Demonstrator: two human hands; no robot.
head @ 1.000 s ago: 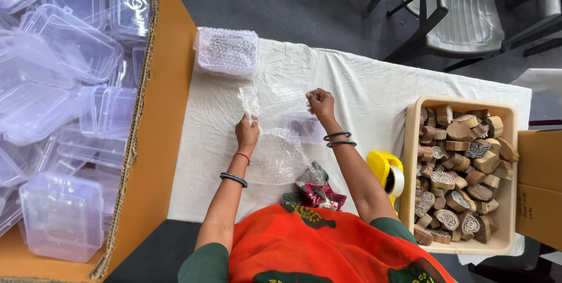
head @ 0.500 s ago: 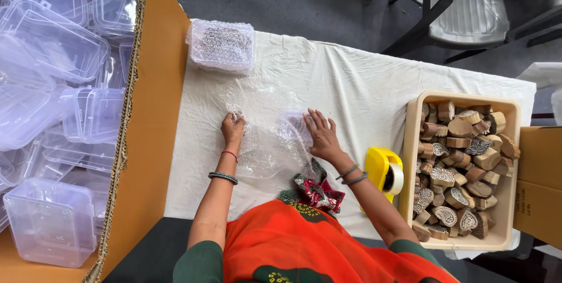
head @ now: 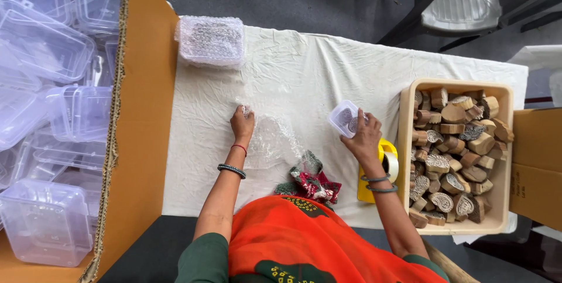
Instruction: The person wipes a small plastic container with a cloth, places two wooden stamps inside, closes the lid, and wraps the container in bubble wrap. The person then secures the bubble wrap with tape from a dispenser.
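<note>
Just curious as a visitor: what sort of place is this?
Probably a small packing station for handmade goods. A crate holds carved wooden blocks, a big carton holds clear plastic boxes, and the left hand presses bubble wrap on a cloth-covered table.

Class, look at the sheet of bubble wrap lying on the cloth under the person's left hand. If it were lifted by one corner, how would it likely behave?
The bubble wrap is thin, clear and crinkled, so it would probably droop. It looks very light; the left hand pinning one corner suggests it shifts easily.
</note>
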